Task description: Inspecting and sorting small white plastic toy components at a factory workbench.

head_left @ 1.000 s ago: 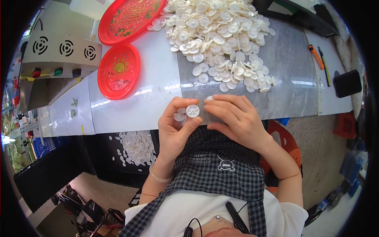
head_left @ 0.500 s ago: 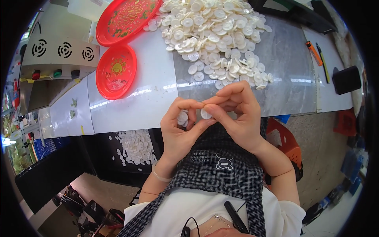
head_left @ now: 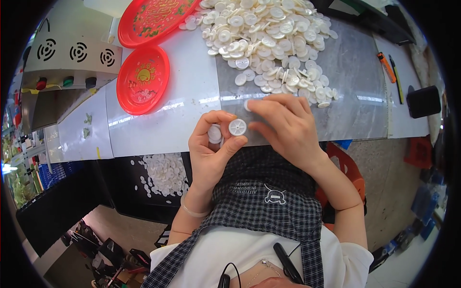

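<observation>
My left hand (head_left: 209, 144) pinches a white toothed plastic gear (head_left: 237, 127) upright between thumb and index finger, its spoked face showing. More white round discs (head_left: 214, 134) are tucked in the curl of the same hand. To the right of it, my right hand (head_left: 285, 127) hangs over the table's near edge with thumb and fingers apart. Its index fingertip touches a small white disc (head_left: 248, 105), partly covered by the finger; whether that disc rests on the table cannot be made out. Beyond the hands spreads a large heap of white gears (head_left: 269, 43).
Two red trays, a large one (head_left: 129, 29) and a smaller one (head_left: 161, 98), stand on the left beside a metal box with knobs (head_left: 72, 67). A black bin (head_left: 127, 201) below holds many white pieces. An orange cutter (head_left: 386, 67), a pen (head_left: 396, 79) and a black object (head_left: 423, 101) lie right.
My right hand has parted from my left and reached forward to a disc near the heap's edge. The gear stays in my left hand, now turned face up. The whole view has shifted slightly.
</observation>
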`<act>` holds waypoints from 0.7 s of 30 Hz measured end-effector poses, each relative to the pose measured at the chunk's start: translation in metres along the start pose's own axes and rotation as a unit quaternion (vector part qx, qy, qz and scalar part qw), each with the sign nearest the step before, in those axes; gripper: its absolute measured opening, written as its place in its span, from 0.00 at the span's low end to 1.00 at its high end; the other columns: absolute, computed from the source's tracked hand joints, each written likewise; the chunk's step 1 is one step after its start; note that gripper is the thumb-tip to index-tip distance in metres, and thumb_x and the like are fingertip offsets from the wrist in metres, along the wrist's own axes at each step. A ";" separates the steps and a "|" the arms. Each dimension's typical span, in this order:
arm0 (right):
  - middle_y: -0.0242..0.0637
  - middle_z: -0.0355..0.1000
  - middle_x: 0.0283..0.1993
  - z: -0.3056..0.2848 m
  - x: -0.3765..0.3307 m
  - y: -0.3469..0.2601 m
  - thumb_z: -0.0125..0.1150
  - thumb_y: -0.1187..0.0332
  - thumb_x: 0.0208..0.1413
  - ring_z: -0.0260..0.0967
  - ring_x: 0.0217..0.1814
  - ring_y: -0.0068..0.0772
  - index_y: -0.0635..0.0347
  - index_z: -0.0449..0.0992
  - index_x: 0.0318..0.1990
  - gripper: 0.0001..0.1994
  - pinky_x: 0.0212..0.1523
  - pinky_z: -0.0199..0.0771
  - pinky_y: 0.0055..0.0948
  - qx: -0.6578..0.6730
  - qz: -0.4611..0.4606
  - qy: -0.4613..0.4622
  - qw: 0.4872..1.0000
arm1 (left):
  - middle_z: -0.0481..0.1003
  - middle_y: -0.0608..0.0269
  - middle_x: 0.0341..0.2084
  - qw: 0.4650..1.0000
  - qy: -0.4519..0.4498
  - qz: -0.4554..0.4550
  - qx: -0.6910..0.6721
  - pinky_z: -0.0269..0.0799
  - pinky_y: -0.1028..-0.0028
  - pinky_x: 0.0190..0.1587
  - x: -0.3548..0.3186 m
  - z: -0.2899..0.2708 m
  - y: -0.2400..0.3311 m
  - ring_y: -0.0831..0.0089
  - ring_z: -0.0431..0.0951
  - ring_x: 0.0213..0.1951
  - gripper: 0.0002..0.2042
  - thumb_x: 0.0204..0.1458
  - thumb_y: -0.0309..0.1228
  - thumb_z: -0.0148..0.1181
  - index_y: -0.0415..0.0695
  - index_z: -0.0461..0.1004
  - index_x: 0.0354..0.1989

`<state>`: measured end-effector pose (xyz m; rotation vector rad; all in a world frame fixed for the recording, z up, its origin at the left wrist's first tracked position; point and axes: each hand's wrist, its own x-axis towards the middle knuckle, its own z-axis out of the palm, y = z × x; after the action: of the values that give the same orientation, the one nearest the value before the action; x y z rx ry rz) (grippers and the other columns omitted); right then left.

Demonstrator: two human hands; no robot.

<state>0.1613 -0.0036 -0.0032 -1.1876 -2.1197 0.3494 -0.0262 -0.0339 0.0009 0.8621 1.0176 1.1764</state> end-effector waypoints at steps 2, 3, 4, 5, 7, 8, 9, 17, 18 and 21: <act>0.30 0.75 0.45 -0.004 -0.008 -0.003 0.70 0.68 0.41 0.71 0.48 0.31 0.55 0.76 0.47 0.21 0.44 0.66 0.30 0.011 -0.046 -0.027 0.999 | 0.67 0.69 0.35 1.000 -0.002 0.000 -0.011 0.64 0.86 0.31 0.000 -0.002 -0.002 0.85 0.66 0.33 0.17 0.49 0.20 0.64 0.42 0.67 0.46; 0.30 0.75 0.45 -0.005 -0.013 -0.005 0.70 0.68 0.41 0.71 0.48 0.31 0.55 0.76 0.47 0.21 0.44 0.66 0.30 0.010 -0.046 -0.028 0.998 | 0.67 0.69 0.35 1.000 -0.002 0.000 -0.012 0.64 0.86 0.31 0.002 -0.002 0.000 0.85 0.66 0.33 0.17 0.49 0.20 0.64 0.42 0.67 0.46; 0.30 0.75 0.45 -0.005 -0.018 -0.005 0.70 0.67 0.41 0.72 0.48 0.31 0.55 0.76 0.46 0.21 0.43 0.67 0.30 0.034 -0.067 -0.044 0.996 | 0.66 0.67 0.37 0.990 -0.032 -0.025 -0.137 0.64 0.84 0.29 0.005 0.000 0.003 0.83 0.67 0.34 0.16 0.50 0.21 0.62 0.43 0.65 0.46; 0.30 0.75 0.45 -0.005 -0.023 -0.003 0.71 0.66 0.40 0.72 0.47 0.30 0.56 0.76 0.45 0.21 0.42 0.67 0.30 0.057 -0.088 -0.060 0.993 | 0.66 0.64 0.40 0.962 -0.062 -0.050 -0.260 0.64 0.83 0.28 0.007 0.002 0.006 0.80 0.67 0.34 0.15 0.52 0.22 0.59 0.44 0.63 0.46; 0.31 0.76 0.42 0.000 -0.029 0.001 0.70 0.68 0.40 0.75 0.42 0.31 0.57 0.77 0.43 0.19 0.36 0.69 0.28 0.041 -0.143 -0.046 0.988 | 0.62 0.60 0.46 0.942 -0.090 -0.081 -0.312 0.62 0.84 0.28 0.007 -0.003 0.008 0.77 0.63 0.38 0.19 0.49 0.26 0.59 0.47 0.61 0.49; 0.31 0.76 0.40 0.001 -0.032 0.001 0.70 0.70 0.42 0.75 0.39 0.29 0.57 0.77 0.41 0.16 0.34 0.70 0.26 0.072 -0.136 -0.033 0.988 | 0.63 0.62 0.43 0.940 -0.100 -0.068 -0.319 0.61 0.84 0.28 0.007 -0.005 0.006 0.78 0.64 0.35 0.19 0.47 0.23 0.59 0.47 0.62 0.47; 0.31 0.77 0.38 0.001 -0.033 0.001 0.71 0.72 0.44 0.76 0.36 0.27 0.58 0.77 0.39 0.13 0.31 0.70 0.23 0.104 -0.129 -0.019 0.986 | 0.65 0.63 0.40 0.938 -0.110 -0.055 -0.325 0.60 0.85 0.27 0.007 -0.006 0.003 0.79 0.64 0.33 0.19 0.45 0.19 0.58 0.46 0.63 0.45; 0.38 0.77 0.34 -0.010 0.000 -0.022 0.64 0.78 0.54 0.76 0.33 0.22 0.59 0.63 0.42 0.15 0.32 0.76 0.19 0.481 0.249 0.015 0.840 | 0.65 0.74 0.23 0.983 -0.046 0.045 0.174 0.56 0.86 0.30 -0.001 0.011 0.006 0.87 0.62 0.28 0.22 0.37 0.17 0.72 0.39 0.77 0.45; 0.38 0.77 0.34 -0.011 0.002 -0.025 0.63 0.78 0.54 0.76 0.33 0.22 0.59 0.65 0.42 0.13 0.32 0.75 0.19 0.468 0.243 0.009 0.850 | 0.65 0.74 0.23 0.976 -0.033 0.089 0.194 0.57 0.85 0.30 0.001 0.010 0.004 0.86 0.61 0.26 0.20 0.37 0.17 0.72 0.40 0.78 0.43; 0.37 0.76 0.38 -0.007 0.011 -0.015 0.61 0.77 0.55 0.76 0.37 0.24 0.60 0.69 0.44 0.11 0.35 0.74 0.22 0.360 0.184 0.005 0.915 | 0.66 0.74 0.24 0.972 -0.009 0.130 0.195 0.57 0.84 0.30 0.003 0.003 0.003 0.85 0.59 0.24 0.17 0.37 0.18 0.73 0.41 0.80 0.40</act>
<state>0.1524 -0.0034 0.0151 -1.1020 -1.5072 1.1741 -0.0239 -0.0305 0.0047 1.3471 1.1680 1.2004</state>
